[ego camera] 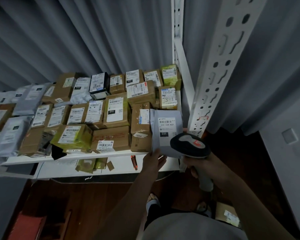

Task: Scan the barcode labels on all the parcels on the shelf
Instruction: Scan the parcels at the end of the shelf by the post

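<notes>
Holding a grey poly mailer [164,130] upright at the shelf's [111,155] right front corner, our left hand [152,161] pinches its lower edge; our right hand's [204,168] grip clamps the barcode scanner [189,144] just beside its label [167,126].

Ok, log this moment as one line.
step: scanning | left hand: holds grey mailer | right hand: grips scanner, at its label | shelf: many parcels
</notes>
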